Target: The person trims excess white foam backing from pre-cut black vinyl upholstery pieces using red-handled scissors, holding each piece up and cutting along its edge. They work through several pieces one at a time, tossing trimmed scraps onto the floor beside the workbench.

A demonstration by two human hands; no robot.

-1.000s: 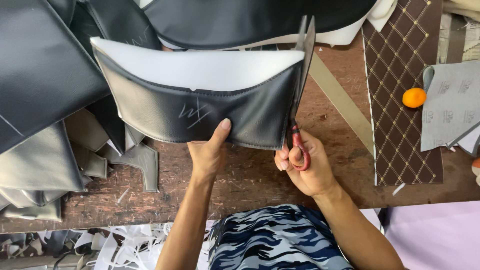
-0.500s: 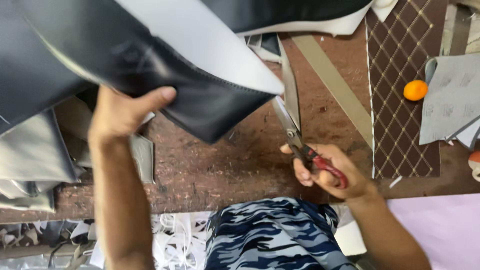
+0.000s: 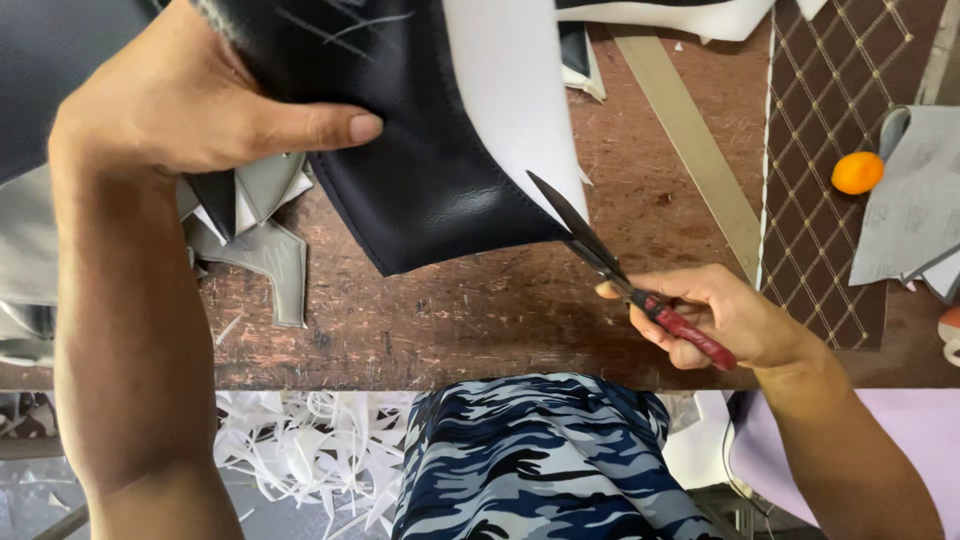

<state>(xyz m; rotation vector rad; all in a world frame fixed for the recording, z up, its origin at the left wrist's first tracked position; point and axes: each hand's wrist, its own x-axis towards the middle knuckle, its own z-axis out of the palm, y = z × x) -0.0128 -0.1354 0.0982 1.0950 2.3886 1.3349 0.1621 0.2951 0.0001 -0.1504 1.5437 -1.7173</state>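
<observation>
Left hand: my left hand is raised over the left part of the table, fingers curled shut on the black leather piece, thumb lying flat across its dark face.
Leather piece: black on the outer side with faint chalk marks near its top, white on the backing side; it hangs tilted, its lower corner above the middle of the table.
Right hand: my right hand sits near the front edge on the right, closed around the red handles of the scissors.
Scissors: dark blades point up and to the left, their tip at the white edge of the piece; I cannot tell how far the blades are parted.
Left edge: grey cut pieces lie under my left hand.
Right side: a brown quilted panel with a diamond pattern, a small orange round thing and grey sheets beside it.
Middle back: a tan strip runs slanting across the wood.
Below the front edge: white trimmings on the floor and my blue camouflage clothing.
</observation>
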